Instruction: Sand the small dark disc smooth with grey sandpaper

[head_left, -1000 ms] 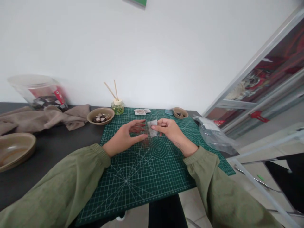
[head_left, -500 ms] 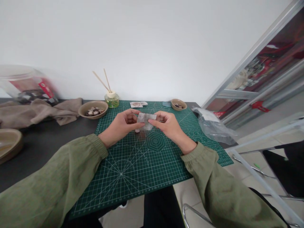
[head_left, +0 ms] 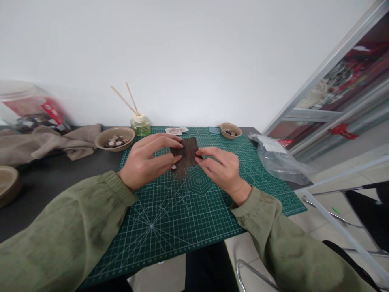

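Observation:
A small dark brown square of sandpaper (head_left: 188,153), judging by its look, is held up over the green cutting mat (head_left: 197,217). My left hand (head_left: 147,160) pinches its left edge between thumb and fingers. On the opposite edge, my right hand (head_left: 223,167) is closed in a pinch with the fingertips. Just below the sheet, a small pale and dark piece (head_left: 174,167) lies on the mat, partly hidden by my left hand.
Bowls with small dark and pale pieces stand left (head_left: 114,138) and right (head_left: 231,131) at the back. Nearby are a reed diffuser (head_left: 140,125), white papers (head_left: 176,131), a brown cloth (head_left: 51,142), a clear jar (head_left: 32,109), another bowl (head_left: 10,186) and a plastic bag (head_left: 279,162).
The sheet has turned over: its pale grey side faced me before, and its dark side shows now. Both hands have shifted their grip along its edges. The view has moved slightly.

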A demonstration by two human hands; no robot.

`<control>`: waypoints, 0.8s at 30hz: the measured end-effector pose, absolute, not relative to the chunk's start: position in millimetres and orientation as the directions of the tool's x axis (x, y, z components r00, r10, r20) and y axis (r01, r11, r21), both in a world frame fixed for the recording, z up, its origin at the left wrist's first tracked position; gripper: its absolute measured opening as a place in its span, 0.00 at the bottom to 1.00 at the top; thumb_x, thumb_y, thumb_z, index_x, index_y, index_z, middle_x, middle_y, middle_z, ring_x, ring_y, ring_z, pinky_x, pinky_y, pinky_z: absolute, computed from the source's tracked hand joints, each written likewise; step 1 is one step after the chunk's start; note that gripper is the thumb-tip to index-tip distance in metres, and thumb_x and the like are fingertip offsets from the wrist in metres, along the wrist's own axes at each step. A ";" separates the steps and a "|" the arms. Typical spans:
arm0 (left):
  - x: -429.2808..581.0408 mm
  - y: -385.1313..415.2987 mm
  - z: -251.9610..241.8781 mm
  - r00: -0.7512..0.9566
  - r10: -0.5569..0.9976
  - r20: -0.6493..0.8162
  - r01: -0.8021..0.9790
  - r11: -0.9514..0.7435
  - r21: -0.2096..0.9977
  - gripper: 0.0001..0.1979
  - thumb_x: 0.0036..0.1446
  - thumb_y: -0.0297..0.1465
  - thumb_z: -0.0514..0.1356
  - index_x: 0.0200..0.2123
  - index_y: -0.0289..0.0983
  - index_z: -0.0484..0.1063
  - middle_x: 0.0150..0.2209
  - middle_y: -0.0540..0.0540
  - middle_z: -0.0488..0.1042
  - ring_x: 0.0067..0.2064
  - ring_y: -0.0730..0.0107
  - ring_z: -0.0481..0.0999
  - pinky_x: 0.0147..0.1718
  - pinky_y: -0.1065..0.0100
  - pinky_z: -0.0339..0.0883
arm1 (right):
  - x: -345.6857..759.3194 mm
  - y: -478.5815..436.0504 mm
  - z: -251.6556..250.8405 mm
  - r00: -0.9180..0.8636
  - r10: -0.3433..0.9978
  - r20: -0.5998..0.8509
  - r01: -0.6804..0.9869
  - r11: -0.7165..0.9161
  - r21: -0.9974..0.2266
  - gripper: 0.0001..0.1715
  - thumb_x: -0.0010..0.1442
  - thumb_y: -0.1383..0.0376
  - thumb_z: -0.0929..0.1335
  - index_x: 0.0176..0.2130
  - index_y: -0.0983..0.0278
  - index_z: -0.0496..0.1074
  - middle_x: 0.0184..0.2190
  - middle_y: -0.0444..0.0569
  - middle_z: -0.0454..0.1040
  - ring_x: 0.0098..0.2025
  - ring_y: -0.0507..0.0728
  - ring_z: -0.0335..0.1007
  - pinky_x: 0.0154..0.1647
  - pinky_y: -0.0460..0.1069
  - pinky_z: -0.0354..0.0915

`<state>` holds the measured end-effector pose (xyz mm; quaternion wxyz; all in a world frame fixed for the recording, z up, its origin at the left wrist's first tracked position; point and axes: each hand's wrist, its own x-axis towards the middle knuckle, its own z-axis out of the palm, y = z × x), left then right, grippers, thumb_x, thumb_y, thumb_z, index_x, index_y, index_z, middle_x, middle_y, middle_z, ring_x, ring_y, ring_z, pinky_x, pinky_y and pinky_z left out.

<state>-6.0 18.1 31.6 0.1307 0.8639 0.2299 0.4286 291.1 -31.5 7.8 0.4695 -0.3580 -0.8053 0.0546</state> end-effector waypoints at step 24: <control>-37.7 53.6 -9.9 0.678 0.727 0.109 0.592 -0.628 0.505 0.22 0.84 0.46 0.77 0.69 0.39 0.86 0.68 0.36 0.88 0.64 0.47 0.91 0.64 0.42 0.92 | 317.9 69.7 22.6 -0.413 0.888 0.203 0.553 0.422 -0.718 0.06 0.79 0.64 0.84 0.54 0.60 0.93 0.47 0.53 0.94 0.49 0.63 0.90 0.57 0.60 0.85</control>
